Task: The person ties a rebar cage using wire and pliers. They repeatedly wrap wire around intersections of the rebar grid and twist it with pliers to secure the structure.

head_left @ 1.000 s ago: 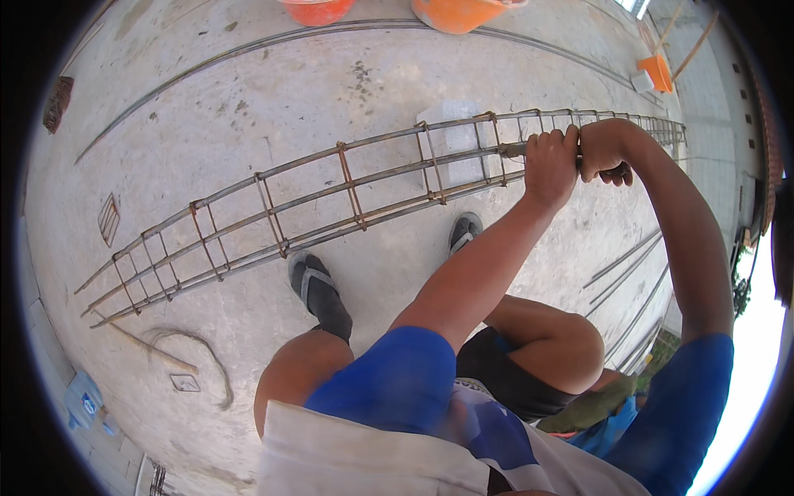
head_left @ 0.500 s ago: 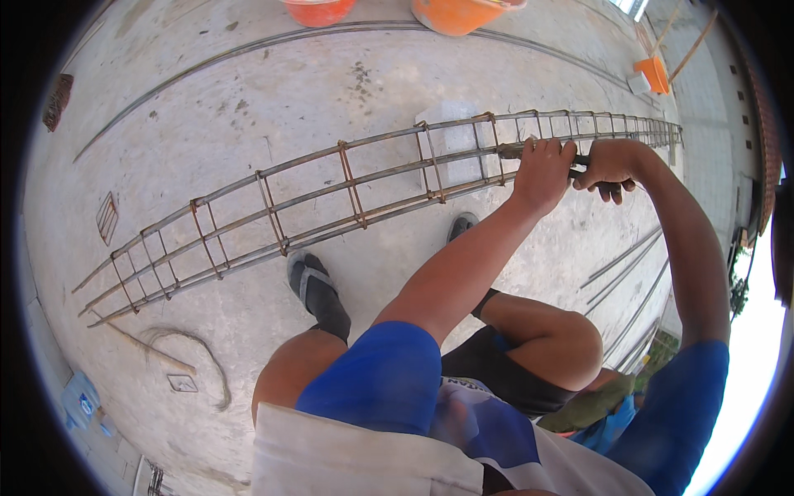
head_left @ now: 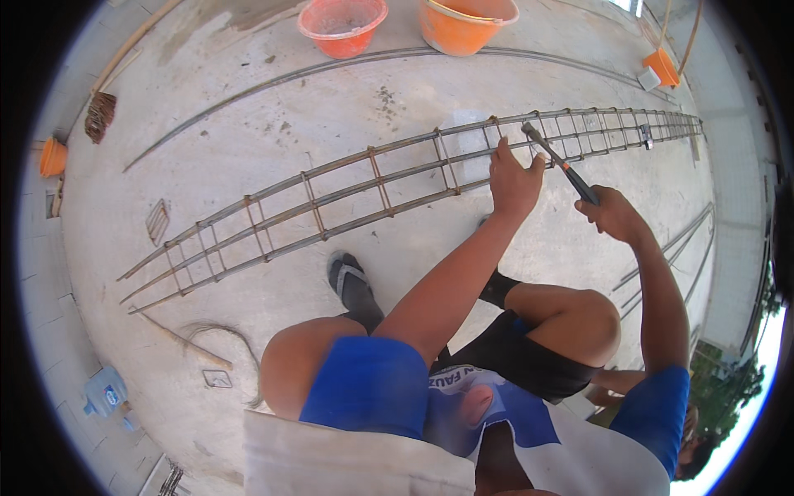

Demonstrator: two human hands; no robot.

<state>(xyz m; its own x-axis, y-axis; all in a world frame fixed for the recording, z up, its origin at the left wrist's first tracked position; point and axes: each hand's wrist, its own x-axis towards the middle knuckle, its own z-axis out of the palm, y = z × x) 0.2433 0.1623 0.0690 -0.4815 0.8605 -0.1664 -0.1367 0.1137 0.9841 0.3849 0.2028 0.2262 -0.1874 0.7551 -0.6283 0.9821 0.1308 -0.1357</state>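
Dark lettering (head_left: 455,379) on shirt (head_left: 575,430); illegible label (head_left: 112,396) on blue jug (head_left: 98,384).

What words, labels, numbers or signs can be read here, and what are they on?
Shirt: a short run of large letters across the front, partly legible; I won't copy them out.
Blue water jug: a small mark or label, too small and blurred to read.
Tool in the right hand: no lettering I can make out.

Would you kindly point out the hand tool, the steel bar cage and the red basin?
Hand tool (head_left: 566,167): head view, on its orange mark.
Steel bar cage (head_left: 378,181): head view, on its middle bar.
Red basin (head_left: 341,46): head view, on its outer wall.
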